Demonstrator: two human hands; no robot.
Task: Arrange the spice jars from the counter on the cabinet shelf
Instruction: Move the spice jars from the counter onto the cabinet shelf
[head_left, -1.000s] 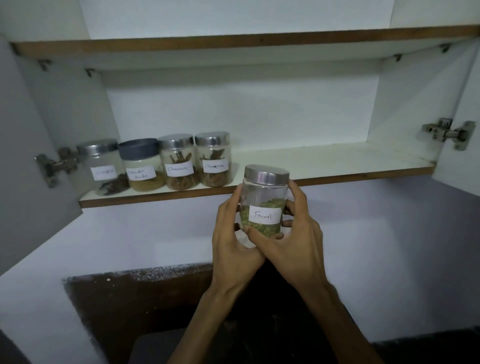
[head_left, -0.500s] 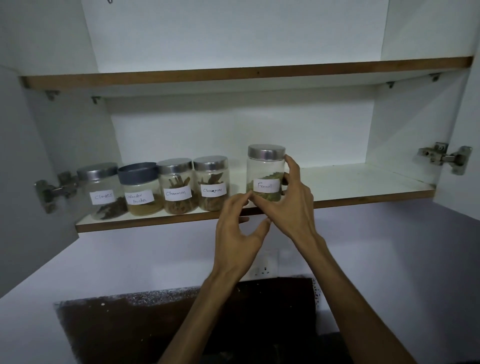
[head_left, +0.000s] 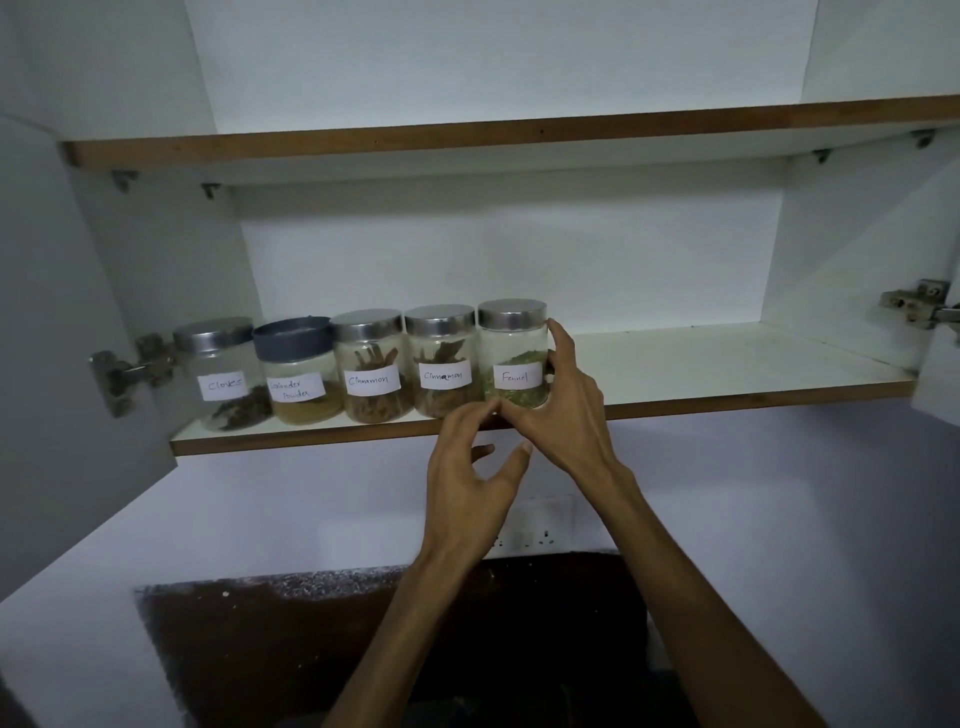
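The fennel jar (head_left: 511, 340), clear with a steel lid and a white label, stands on the lower cabinet shelf (head_left: 727, 364), tight against the right cinnamon jar (head_left: 441, 358). My right hand (head_left: 563, 410) wraps its right side, fingers on the glass and thumb at its base. Just below the shelf edge, my left hand (head_left: 467, 483) hovers with fingers spread and holds nothing. Left of these stand another cinnamon jar (head_left: 370, 364), a coriander powder jar (head_left: 297, 369) with a dark lid, and a cloves jar (head_left: 221, 371).
The shelf runs bare to the right of the jars as far as the cabinet wall. An upper shelf (head_left: 519, 130) hangs above. Door hinges sit at left (head_left: 124, 371) and right (head_left: 917, 304). A wall socket (head_left: 535, 525) is below, above dark counter.
The fennel jar went from held in both hands below the shelf up onto it, then slid left against the cinnamon jar. My left hand let go and dropped below the edge.
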